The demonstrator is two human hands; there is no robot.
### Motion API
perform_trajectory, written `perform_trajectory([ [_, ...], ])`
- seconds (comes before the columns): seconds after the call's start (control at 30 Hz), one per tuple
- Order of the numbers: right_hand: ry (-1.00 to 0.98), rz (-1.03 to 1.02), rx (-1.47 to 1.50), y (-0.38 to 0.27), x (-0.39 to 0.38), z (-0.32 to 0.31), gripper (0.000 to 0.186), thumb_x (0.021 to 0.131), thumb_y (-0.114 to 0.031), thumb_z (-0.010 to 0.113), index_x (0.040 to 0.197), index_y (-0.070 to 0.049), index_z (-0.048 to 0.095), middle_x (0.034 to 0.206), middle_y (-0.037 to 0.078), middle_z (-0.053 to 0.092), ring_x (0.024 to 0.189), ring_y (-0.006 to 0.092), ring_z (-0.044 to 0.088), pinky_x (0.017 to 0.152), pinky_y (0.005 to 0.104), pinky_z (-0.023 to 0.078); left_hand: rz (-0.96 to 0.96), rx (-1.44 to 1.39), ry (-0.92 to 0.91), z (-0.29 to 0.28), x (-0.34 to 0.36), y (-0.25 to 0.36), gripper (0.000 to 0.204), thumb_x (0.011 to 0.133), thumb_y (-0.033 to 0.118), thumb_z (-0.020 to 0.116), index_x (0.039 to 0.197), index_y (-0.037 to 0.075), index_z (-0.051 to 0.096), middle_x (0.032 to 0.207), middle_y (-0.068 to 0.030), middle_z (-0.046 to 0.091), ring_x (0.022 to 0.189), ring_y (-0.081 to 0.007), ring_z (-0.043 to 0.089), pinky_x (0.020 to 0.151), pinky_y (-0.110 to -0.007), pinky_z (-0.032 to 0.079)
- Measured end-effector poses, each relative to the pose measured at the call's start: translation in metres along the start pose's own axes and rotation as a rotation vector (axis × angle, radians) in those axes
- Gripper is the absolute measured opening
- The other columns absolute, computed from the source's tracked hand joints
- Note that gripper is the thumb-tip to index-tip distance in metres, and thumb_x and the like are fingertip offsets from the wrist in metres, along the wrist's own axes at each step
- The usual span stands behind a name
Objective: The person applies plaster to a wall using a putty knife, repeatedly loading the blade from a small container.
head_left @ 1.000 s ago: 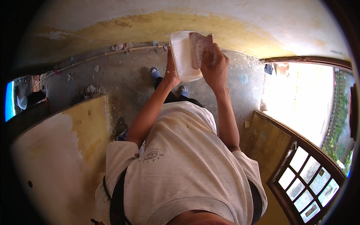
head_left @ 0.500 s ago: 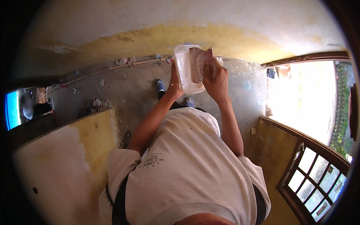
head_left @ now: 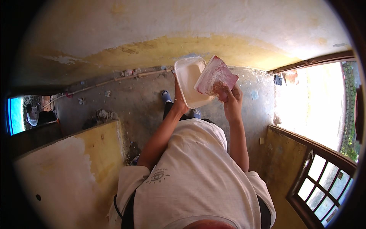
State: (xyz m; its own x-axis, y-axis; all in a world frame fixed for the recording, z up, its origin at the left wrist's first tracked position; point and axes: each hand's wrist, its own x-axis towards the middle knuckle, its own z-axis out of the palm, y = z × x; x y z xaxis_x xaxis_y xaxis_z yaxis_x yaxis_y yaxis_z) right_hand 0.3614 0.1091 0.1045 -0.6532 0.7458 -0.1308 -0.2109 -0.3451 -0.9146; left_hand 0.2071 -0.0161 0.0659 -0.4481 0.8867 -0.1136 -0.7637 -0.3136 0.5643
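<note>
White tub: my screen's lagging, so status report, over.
Left hand holding the white tub at its left side. Right hand pinching a flat reddish piece, white-smeared. Piece overlaps tub's right rim in view; contact unclear.

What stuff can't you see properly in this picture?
In the head view:
Left hand: some fingers are hidden behind the white container.
Flat pinkish tool: its far face is turned away from the camera.
Bright opening: glare washes out much of it.
Distant person: too small for details.
Shirt: cut off by the lower edge.
</note>
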Motion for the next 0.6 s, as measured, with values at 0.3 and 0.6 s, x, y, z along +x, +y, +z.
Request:
perform_trajectory([
  [0.3,-0.039,0.085,0.276,0.015,-0.008,0.002,0.028,0.098,-0.008,0.065,0.121,0.007,0.059,0.101,0.017,0.073,0.08,0.0216,0.074,0.06,0.0349,0.059,0.047,0.019,0.159,-0.027,0.005,0.002,0.061,0.107,0.06,0.038,0.147,0.016,0.05,0.131,-0.0043,0.063,0.118,-0.0198,0.066,0.098,-0.041,0.059],
  [0.6,-0.117,0.104,0.441,0.032,0.029,0.041,0.028,0.101,-0.005,0.058,0.127,0.005,0.058,0.12,0.015,0.07,0.112,0.0252,0.07,0.099,0.0372,0.057,0.103,-0.12,0.036,-0.074,0.004,0.036,0.059,0.107,0.054,0.042,0.147,0.012,0.051,0.134,-0.0087,0.065,0.117,-0.0252,0.068,0.098,-0.046,0.059],
])
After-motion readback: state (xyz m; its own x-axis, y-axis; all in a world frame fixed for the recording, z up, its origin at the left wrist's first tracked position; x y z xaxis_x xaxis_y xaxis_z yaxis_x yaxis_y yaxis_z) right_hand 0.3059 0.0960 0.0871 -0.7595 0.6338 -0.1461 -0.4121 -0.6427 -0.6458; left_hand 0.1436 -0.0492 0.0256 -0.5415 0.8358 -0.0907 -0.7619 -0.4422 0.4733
